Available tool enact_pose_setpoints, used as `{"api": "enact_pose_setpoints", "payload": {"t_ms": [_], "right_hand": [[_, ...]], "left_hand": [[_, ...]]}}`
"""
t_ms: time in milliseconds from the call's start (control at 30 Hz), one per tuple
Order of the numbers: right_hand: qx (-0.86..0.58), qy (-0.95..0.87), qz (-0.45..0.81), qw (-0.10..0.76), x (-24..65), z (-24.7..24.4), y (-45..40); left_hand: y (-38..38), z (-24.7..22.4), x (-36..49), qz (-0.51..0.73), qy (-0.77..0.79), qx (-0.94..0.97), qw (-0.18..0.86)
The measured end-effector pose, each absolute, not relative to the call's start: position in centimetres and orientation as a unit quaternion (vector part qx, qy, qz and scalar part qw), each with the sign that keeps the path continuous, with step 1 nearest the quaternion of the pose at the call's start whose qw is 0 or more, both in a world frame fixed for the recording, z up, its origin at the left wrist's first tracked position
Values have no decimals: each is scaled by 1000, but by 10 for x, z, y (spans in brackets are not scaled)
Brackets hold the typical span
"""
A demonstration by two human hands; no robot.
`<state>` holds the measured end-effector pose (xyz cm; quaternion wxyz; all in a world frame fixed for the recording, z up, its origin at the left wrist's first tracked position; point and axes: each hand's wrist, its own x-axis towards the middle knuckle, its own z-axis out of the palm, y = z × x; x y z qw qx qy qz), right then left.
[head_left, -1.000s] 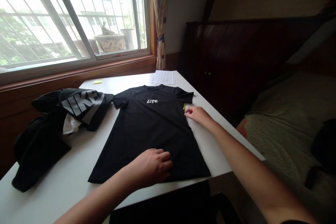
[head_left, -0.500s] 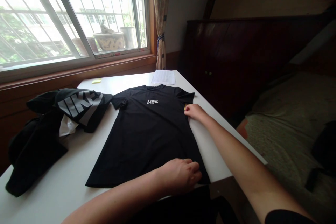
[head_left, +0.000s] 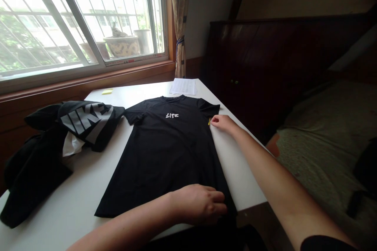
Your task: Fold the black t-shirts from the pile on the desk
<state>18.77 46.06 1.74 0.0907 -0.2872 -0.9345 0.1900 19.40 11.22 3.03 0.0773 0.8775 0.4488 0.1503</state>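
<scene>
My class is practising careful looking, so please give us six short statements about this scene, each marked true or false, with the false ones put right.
1. A black shirt lies spread on the white table. True.
2. A pile of clothes lies left of the shirt in the picture. True.
3. The right hand is on the pile of clothes. False: the right hand is at the shirt's side, just below a sleeve.
4. The left hand is near the shirt's bottom edge. True.
5. The paper lies under the left hand. False: the paper lies at the far end of the table, beyond the shirt.
6. The curtain covers the whole window. False: the curtain is gathered at the window's side.
</scene>
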Motion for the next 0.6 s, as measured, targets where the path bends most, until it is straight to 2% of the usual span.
{"api": "enact_pose_setpoints", "payload": {"t_ms": [167, 600], "right_hand": [[-285, -936, 152, 140, 176, 13, 466], [-288, -948, 86, 106, 146, 11, 482]], "left_hand": [[114, 30, 192, 163, 448, 875, 91], [113, 22, 186, 183, 433, 873, 131]]}}
